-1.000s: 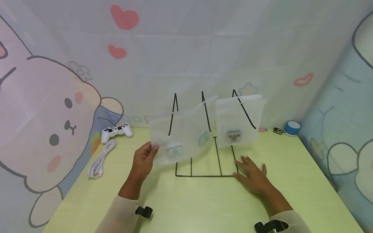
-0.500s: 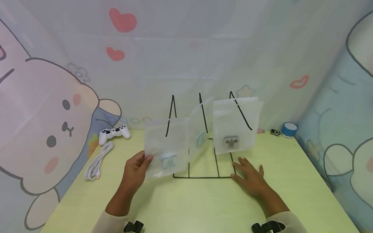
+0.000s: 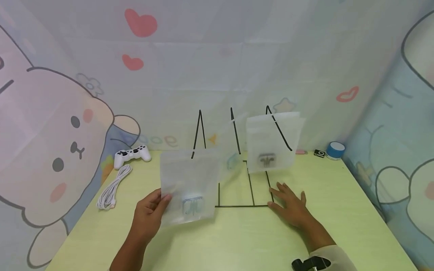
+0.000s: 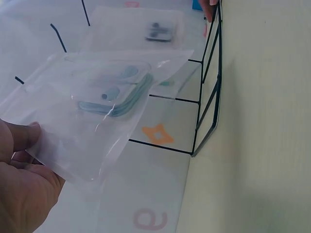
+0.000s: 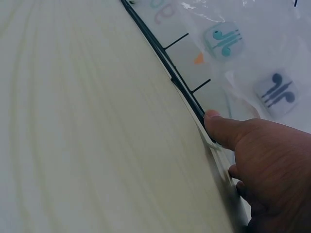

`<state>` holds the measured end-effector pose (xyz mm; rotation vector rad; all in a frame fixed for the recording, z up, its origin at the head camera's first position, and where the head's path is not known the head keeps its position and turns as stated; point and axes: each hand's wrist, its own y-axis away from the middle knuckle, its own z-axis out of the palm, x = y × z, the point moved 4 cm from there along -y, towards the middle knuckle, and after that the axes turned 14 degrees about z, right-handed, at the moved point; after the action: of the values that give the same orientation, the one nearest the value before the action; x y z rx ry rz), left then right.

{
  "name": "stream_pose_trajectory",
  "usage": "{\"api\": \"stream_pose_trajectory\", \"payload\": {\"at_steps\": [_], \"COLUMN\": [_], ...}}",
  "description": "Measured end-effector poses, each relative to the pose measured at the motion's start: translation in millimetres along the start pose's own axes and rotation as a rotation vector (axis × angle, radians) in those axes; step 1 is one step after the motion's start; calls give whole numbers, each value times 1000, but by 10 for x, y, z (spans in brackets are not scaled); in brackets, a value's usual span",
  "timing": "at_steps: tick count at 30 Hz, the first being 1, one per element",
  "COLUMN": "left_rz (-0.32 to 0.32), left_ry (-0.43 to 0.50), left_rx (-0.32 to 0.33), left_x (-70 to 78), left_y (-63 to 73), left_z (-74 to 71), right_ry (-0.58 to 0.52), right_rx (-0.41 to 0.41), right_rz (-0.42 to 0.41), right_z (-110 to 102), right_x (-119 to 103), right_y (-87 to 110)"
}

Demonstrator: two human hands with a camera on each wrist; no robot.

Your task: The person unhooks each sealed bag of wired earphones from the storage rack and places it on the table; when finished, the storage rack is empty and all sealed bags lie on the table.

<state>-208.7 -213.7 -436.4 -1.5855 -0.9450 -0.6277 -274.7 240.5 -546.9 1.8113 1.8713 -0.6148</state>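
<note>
My left hand (image 3: 147, 216) pinches the left edge of a frosted plastic bag (image 3: 173, 177) between thumb and fingers. Pale blue earphones (image 3: 192, 206) in a small case show through it. The bag's top edge lies by the tip of the black wire rack's left hook (image 3: 196, 137); I cannot tell whether it still hangs there. A second bag (image 3: 225, 143) with pale blue earphones hangs edge-on at the middle hook. On the right hook hangs a bag (image 3: 274, 135) with dark earphones. My right hand (image 3: 288, 205), fingers spread, touches the rack base (image 3: 240, 206) at its front right corner.
A white game controller (image 3: 132, 155) and a coiled white cable (image 3: 113, 188) lie on the left of the table (image 3: 237, 241). At the back right are a blue round speaker (image 3: 335, 150) and a small black player (image 3: 319, 153). A patterned cloth backdrop (image 3: 210, 67) stands behind.
My left hand has drawn the left bag toward me, down and leftward, along its hook to the tip. The middle bag swung back. My right hand stays at the rack base.
</note>
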Motion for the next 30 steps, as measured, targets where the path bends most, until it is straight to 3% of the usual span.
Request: {"api": "stream_pose_trajectory", "payload": {"at_steps": [8,16,22,30], "left_rz": [-34,45,84,35], "left_ry": [-17,-23,14,75], "left_rx": [22,29,44,155], "left_x": [115,181,79,-159], "left_y": [136,213,268,378], "left_z": [-8,-43,-202,-520], "right_ry": [5,9,11,16], "right_rx": [12,11,8,-7], "right_rz": [-10,-2,-5,3], "right_z": [-16,-34,-43,-50], "right_x": [-32,-59,-75,-52], "right_y": [11,27,28,33]}}
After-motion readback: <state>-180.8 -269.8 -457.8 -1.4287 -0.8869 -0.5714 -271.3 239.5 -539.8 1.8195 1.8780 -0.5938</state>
